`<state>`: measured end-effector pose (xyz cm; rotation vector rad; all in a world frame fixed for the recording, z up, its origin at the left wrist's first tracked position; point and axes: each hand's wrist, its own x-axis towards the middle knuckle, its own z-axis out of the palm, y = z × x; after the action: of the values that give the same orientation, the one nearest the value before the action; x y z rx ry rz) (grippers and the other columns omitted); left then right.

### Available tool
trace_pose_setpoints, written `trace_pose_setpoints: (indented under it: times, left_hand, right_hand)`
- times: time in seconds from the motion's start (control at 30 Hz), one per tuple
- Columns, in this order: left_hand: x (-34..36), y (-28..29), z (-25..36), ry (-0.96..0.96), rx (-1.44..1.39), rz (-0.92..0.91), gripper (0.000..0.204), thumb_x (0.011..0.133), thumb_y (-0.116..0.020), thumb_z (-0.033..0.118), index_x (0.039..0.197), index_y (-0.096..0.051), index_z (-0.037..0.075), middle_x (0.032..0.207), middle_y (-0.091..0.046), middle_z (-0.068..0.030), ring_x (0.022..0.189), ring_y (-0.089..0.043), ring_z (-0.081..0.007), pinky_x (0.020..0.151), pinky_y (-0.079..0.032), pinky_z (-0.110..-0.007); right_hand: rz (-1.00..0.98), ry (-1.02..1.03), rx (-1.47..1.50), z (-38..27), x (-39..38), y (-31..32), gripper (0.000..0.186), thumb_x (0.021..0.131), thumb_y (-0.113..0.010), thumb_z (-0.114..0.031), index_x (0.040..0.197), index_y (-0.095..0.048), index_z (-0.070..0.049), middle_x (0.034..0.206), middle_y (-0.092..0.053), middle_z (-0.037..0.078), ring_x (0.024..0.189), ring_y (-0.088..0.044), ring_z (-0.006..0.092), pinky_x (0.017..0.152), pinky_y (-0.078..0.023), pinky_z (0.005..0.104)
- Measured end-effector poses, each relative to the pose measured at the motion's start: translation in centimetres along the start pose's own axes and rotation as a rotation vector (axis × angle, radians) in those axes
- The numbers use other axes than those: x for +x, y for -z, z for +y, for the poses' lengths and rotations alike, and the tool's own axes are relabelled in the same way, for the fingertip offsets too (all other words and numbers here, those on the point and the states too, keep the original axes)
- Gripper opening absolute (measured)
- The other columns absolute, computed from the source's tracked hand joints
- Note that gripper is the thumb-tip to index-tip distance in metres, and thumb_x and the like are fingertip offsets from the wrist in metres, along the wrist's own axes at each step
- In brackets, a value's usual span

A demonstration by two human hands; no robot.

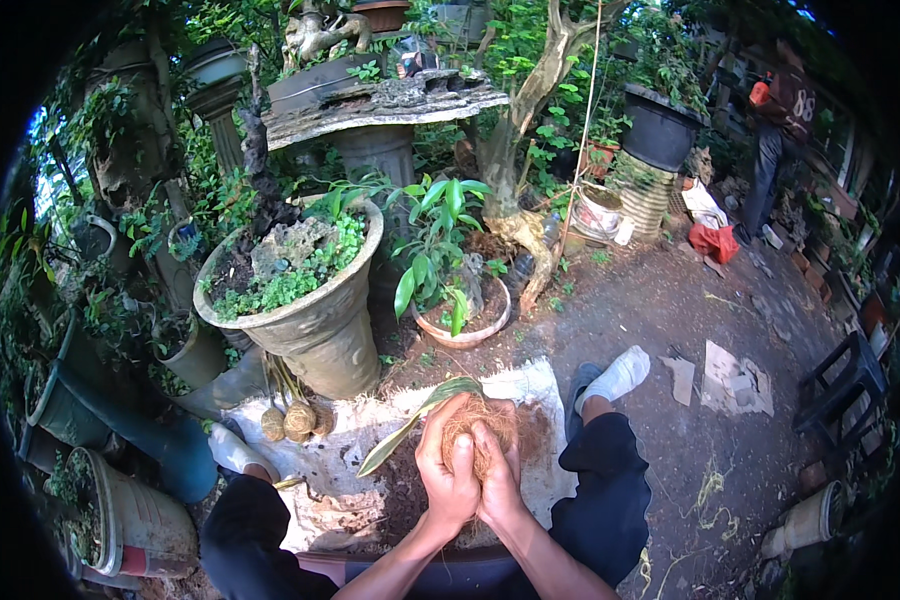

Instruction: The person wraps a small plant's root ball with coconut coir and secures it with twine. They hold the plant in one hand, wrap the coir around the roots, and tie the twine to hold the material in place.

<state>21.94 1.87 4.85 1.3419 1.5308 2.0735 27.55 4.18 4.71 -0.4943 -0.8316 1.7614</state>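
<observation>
Both my hands are cupped around a ball of brown coconut fibre (482,412) above a pale sheet. My left hand (442,465) presses it from the left and my right hand (500,470) from the right, thumbs side by side on top. Long green leaves with pale edges (382,452) stick out of the ball toward the left. The ball's underside is hidden by my palms. Beneath it, loose brown soil or fibre (395,492) is spread on the white sheet (538,382). Several round wrapped balls with stems (300,420) lie at the sheet's left.
A big stone-like planter (320,335) and a low bowl pot with a leafy plant (465,337) stand ahead. White buckets (145,520) are at the left. To the right are torn cardboard (732,380), a dark plastic stool (842,390) and, farther back, a standing person (775,130).
</observation>
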Motion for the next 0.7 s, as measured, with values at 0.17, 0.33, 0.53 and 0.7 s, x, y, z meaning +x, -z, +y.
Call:
trace_pose_setpoints:
  times: [0.17, 0.33, 0.53, 0.7]
  left_hand:
    - [0.4, 0.8, -0.3, 0.078, -0.178, 0.138, 0.041, 0.088, -0.064, 0.023, 0.117, -0.057, -0.005, 0.110, -0.062, -0.0159, 0.102, -0.058, -0.0221, 0.092, -0.045, -0.036]
    - [0.7, 1.1, -1.1, 0.128, -0.187, 0.212, 0.035, 0.087, -0.064, 0.015, 0.115, -0.058, -0.005, 0.108, -0.062, -0.0123, 0.100, -0.058, -0.0190, 0.090, -0.046, -0.033]
    - [1.6, 0.9, -3.0, 0.425, -0.532, 0.332, 0.025, 0.090, -0.057, 0.004, 0.114, -0.058, -0.004, 0.107, -0.061, -0.0095, 0.097, -0.057, -0.0154, 0.088, -0.046, -0.030]
    - [1.5, 1.1, -3.6, 0.277, -0.176, 0.229, 0.026, 0.089, -0.060, 0.009, 0.113, -0.060, -0.002, 0.108, -0.060, -0.0086, 0.099, -0.056, -0.0163, 0.091, -0.044, -0.031]
  right_hand:
    - [-0.148, 0.285, -0.539, 0.8, 0.5, 0.1, 0.044, 0.102, -0.036, -0.041, 0.120, -0.044, -0.002, 0.129, -0.038, 0.018, 0.128, -0.033, 0.0278, 0.105, -0.030, 0.0427]
    - [-0.201, 0.293, -0.603, 1.6, 0.9, 0.6, 0.062, 0.101, -0.020, -0.052, 0.127, -0.041, 0.000, 0.134, -0.035, 0.019, 0.133, -0.028, 0.0308, 0.108, -0.026, 0.0428]
    - [-0.099, 0.108, -0.481, 1.8, 2.1, 1.3, 0.064, 0.103, -0.016, -0.050, 0.138, -0.038, -0.002, 0.140, -0.040, 0.017, 0.133, -0.035, 0.0265, 0.111, -0.024, 0.0390]
    - [-0.004, 0.235, -0.622, 0.2, 2.0, 2.0, 0.060, 0.103, -0.019, -0.049, 0.129, -0.046, -0.002, 0.135, -0.046, 0.016, 0.129, -0.041, 0.0267, 0.110, -0.028, 0.0415]
